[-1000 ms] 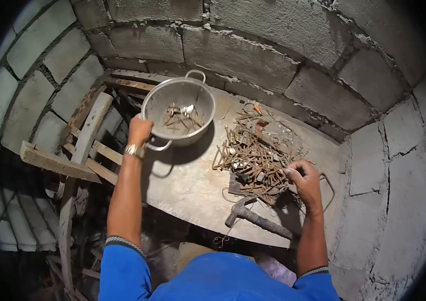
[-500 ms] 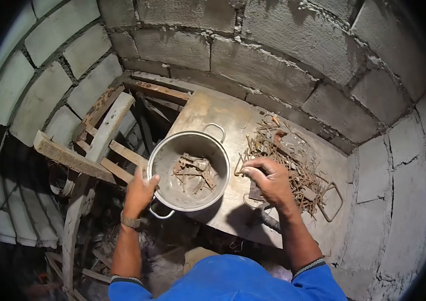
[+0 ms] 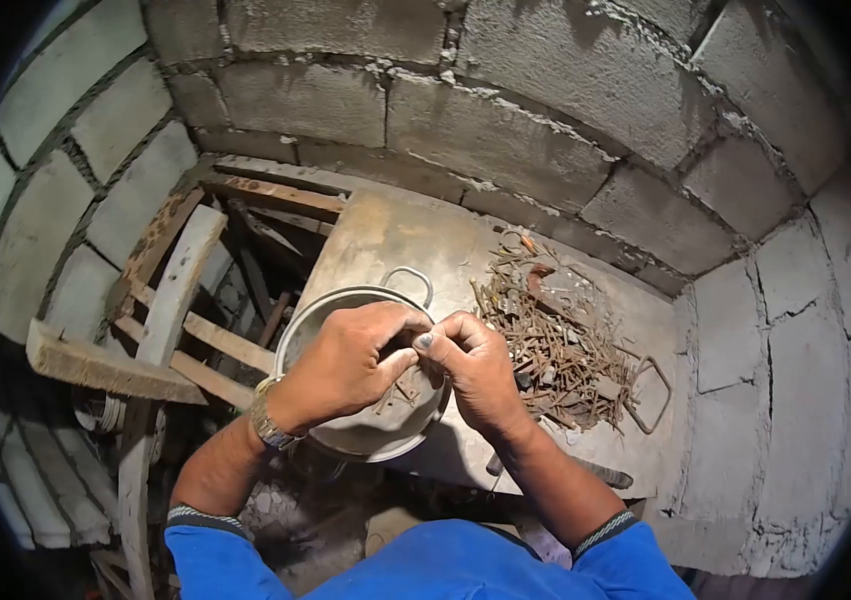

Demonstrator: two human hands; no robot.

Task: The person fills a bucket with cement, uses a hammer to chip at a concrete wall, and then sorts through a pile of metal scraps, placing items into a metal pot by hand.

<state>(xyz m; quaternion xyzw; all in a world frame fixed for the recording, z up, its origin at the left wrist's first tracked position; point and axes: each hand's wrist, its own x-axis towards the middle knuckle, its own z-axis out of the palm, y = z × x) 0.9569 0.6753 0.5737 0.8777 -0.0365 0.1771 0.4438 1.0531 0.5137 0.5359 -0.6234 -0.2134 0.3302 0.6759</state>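
Note:
My left hand (image 3: pixel 350 365) and my right hand (image 3: pixel 470 370) meet above the right side of a metal pot (image 3: pixel 377 448). Thumb and fingers are pinched closed on both. Whatever sits between the fingertips is too small and too covered to make out. Inside the pot lie rusty nails and metal scraps (image 3: pixel 400 393), mostly hidden behind my left hand. To the right of my right hand spreads a heap of rusty nails (image 3: pixel 555 350) on the pale tabletop (image 3: pixel 365 235).
A bent metal rod (image 3: pixel 657 400) lies at the heap's right edge. Near the table's front edge rests a dark handle-like object (image 3: pixel 600 473). Wooden beams (image 3: pixel 115 368) stand on the left. A block wall (image 3: pixel 505 130) rises behind the table.
My left hand has let go of the pot's rim and moved right over the pot. My right hand has moved left from beside the heap to meet it.

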